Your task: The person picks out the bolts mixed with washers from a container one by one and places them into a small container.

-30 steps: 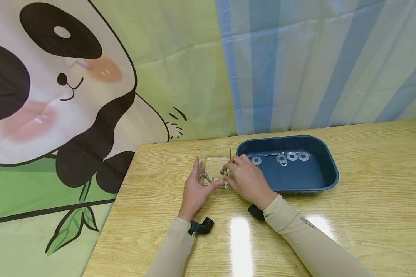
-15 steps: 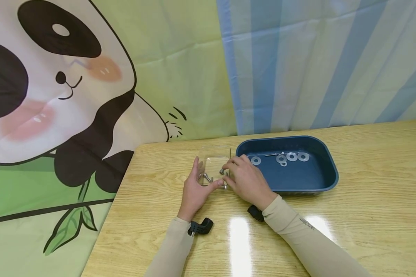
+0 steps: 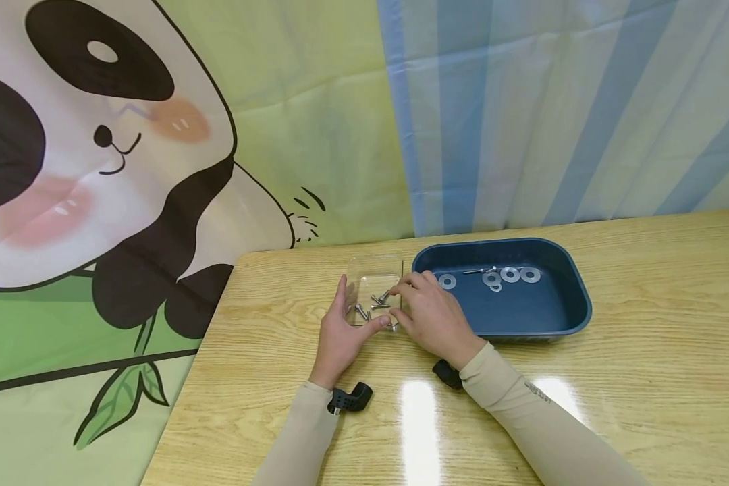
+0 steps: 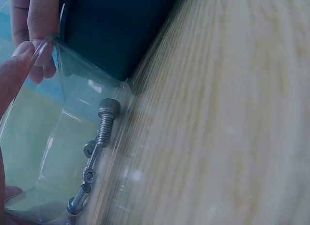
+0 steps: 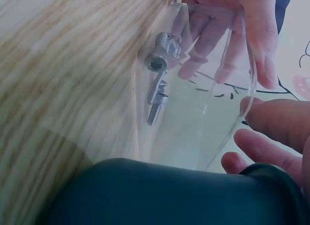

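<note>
My left hand point(image 3: 343, 337) holds a clear plastic box point(image 3: 373, 264) at its near left corner, thumb along the front rim and fingers along the side. Several silver socket-head bolts point(image 3: 362, 312) lie on the box floor, one clearly thicker than the rest point(image 4: 107, 120). Over the box's right rim hangs my right hand point(image 3: 434, 314), fingertips bent inward above the bolts. In the right wrist view, its thumb and fingers point(image 5: 271, 118) are apart at the rim with nothing between them. The left fingers point(image 5: 198, 50) show through the clear wall.
Right of the box stands a dark blue tray point(image 3: 534, 314), its left end close to the box. Inside are several flat washers point(image 3: 530, 275) and thin screws point(image 3: 476, 271). A patterned cloth point(image 3: 328, 135) hangs behind the wooden table point(image 3: 656, 337).
Bolts that were at my right fingertips now lie loose on the box floor, further left. Both hands have stayed nearly in place.
</note>
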A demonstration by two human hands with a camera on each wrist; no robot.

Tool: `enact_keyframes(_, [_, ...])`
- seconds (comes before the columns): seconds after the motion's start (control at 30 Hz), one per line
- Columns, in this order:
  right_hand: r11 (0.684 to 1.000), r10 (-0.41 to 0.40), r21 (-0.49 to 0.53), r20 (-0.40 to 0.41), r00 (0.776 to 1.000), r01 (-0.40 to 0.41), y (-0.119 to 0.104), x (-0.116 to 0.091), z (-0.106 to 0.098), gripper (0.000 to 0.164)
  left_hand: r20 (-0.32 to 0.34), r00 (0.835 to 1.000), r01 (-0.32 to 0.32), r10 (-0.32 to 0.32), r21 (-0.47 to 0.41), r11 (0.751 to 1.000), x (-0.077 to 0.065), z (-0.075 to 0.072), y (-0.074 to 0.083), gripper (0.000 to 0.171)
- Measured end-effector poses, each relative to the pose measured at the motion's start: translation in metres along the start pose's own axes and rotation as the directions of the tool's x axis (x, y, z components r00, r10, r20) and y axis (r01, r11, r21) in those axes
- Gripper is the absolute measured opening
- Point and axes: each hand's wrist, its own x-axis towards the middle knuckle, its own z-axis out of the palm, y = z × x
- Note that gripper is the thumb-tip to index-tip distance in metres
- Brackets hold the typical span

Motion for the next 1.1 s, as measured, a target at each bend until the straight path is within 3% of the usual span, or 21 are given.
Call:
enact_keyframes(0.47, [1.0,0.022,-0.018,-0.073,0.997,-0.023,0.001,0.0,-0.008,0.023,0.001,1.0,0.002,-0.002,-0.003,1.0,0.0,0.0,0.0,0.116])
enact_keyframes(1.1, [0.991,0.12,-0.044,-0.092,0.988,-0.125,0.015,-0.005,-0.019,0.025,0.004,1.0,0.003,-0.003,-0.008,1.0,0.0,0.001,0.001,0.117])
